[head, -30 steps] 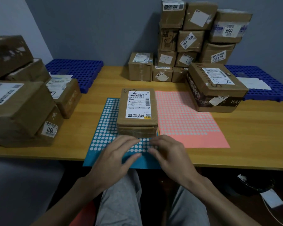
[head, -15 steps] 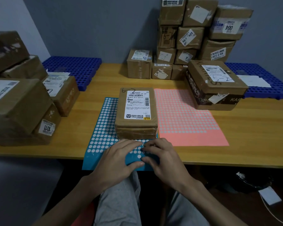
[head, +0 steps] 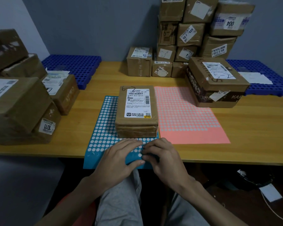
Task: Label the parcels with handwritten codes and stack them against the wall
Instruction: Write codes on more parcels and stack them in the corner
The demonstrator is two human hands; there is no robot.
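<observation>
One taped-shut parcel (head: pixel 136 111) on blue sticker sheet (head: pixel 103 128).

I read a handwritten "6-2" on the middle parcel (head: pixel 136 111), above its label's "5020 1098-69 69" and "T098". The large box (head: pixel 217 82) to its right shows "KAR" on its side. A sticker on the left box (head: pixel 47 127) says "1011". In the stack, one top box (head: pixel 230 23) carries "004" and the box below it (head: pixel 219 50) carries "46-3-3301".

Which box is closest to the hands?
The flat parcel marked 6-2, lying on the blue sticker sheet just beyond the left hand and right hand. All other parcels sit farther away.
</observation>
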